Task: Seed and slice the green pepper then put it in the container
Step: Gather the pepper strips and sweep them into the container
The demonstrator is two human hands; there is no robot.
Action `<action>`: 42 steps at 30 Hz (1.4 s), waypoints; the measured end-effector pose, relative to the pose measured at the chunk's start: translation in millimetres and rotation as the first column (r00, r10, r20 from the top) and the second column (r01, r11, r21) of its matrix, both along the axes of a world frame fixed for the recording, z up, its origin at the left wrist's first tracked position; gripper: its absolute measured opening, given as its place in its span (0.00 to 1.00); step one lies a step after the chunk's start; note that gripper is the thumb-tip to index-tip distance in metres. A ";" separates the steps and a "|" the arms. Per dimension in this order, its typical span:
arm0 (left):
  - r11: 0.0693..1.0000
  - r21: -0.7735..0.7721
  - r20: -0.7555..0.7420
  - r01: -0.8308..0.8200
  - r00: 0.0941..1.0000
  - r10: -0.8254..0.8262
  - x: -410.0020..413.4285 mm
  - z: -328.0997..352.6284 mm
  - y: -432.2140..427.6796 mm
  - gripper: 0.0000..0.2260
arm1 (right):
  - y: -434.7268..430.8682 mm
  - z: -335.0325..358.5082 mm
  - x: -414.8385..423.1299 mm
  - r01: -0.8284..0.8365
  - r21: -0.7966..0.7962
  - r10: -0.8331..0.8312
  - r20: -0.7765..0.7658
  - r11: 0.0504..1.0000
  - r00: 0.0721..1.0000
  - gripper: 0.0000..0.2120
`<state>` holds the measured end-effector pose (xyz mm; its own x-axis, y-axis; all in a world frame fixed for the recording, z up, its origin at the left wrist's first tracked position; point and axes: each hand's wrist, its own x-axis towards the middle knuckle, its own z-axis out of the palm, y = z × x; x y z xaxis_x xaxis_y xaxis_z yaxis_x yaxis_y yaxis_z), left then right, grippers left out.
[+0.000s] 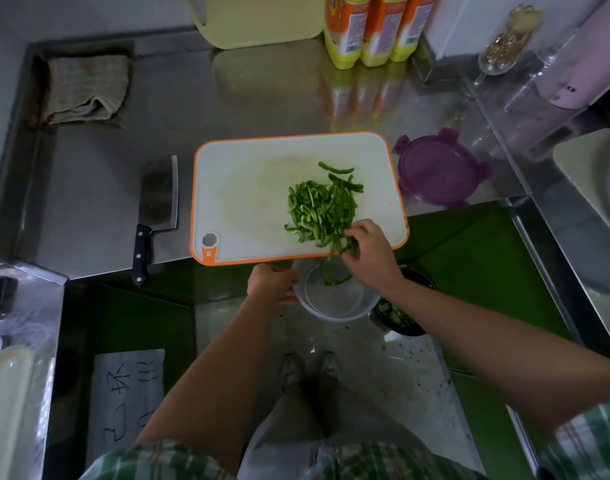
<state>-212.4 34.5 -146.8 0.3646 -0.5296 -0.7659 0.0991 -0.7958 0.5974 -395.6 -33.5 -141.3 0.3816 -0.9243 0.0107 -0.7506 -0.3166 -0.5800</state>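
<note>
The pepper is seen already cut into strips (320,211), most of them heaped on the right half of the board (255,188), which lies on the counter (227,98) with its near edge at the counter's lip. The container (315,311) is held just below that edge, its rim gripped by the curled fingers of the left hand (272,282). A small bunch of strips is pinched at the board's near edge by the right hand (369,251), fingers bent down, and a few pieces are already seen inside the container. The cleaver (159,202) is laid left of the board and the lid (438,168) right of it. Strips could be lost past the rim if too many are dragged at once or if the container is let drift from under the edge; what appears to be a bin (400,317) of scraps stands just beside it, so stray pieces could be dropped there or on the floor. The board could also be tipped if its overhanging corner is pressed.
</note>
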 end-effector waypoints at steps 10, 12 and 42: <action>1.000 -0.007 0.015 0.021 1.000 -0.021 2.4 -2.7 -0.3 0.04 | -22.2 22.4 5.2 0.041 -0.052 -0.031 0.177 0.998 0.984 0.07; 1.000 -0.012 0.010 0.020 1.000 -0.020 2.3 -2.4 0.5 0.04 | -38.2 18.2 11.2 0.070 -0.010 -0.069 0.089 0.997 0.994 0.19; 0.999 -0.030 -0.007 0.025 1.000 -0.025 5.0 -2.7 2.2 0.04 | -35.4 13.3 33.4 -0.095 0.139 0.119 -0.176 0.986 0.977 0.27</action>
<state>-207.4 36.7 -149.5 0.3451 -0.5615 -0.7521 0.0842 -0.7796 0.6206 -362.2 -69.0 -128.0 0.4626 -0.8669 -0.1856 -0.8137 -0.3321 -0.4772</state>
